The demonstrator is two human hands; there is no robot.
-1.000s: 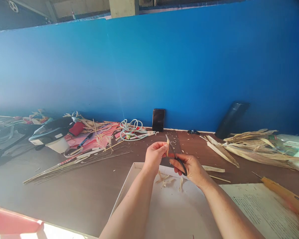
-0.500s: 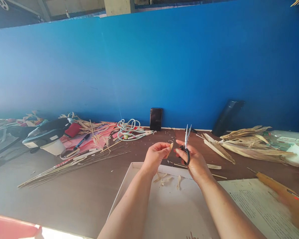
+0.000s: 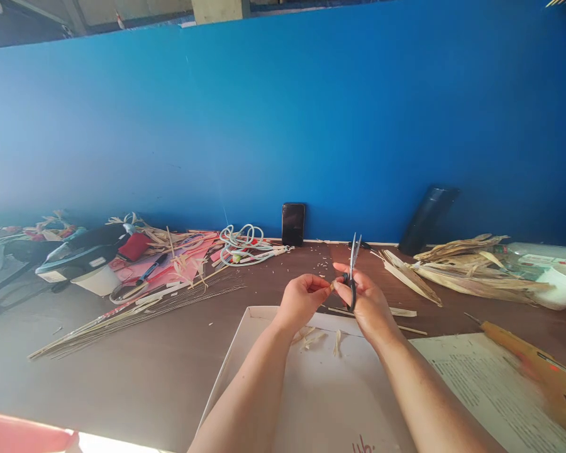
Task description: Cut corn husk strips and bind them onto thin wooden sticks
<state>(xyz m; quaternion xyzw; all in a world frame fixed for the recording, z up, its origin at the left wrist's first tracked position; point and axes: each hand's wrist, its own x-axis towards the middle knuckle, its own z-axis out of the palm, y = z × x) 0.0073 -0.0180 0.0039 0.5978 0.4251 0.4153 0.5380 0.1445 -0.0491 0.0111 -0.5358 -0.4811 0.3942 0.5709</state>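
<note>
My left hand [image 3: 302, 300] pinches a small pale strip of dried leaf [image 3: 331, 286] between thumb and fingers. My right hand [image 3: 365, 302] grips black-handled scissors [image 3: 353, 267] with the blades pointing up, and its fingertips touch the same strip. Both hands hover above the far edge of a white shallow box lid [image 3: 264, 377], where a few cut scraps [image 3: 311, 340] lie.
Dried leaves [image 3: 457, 270] pile up at the right, beside a yellow glue gun [image 3: 532, 365] and a printed sheet [image 3: 490, 396]. Thin sticks [image 3: 136, 311], pink paper, a white cord [image 3: 245, 245] and an iron [image 3: 85, 251] lie at the left. A phone [image 3: 293, 224] leans on the blue wall.
The scissors swung from slanting across the strip to pointing upright. My hands came closer together, and the strip now looks shorter, pinched between both hands.
</note>
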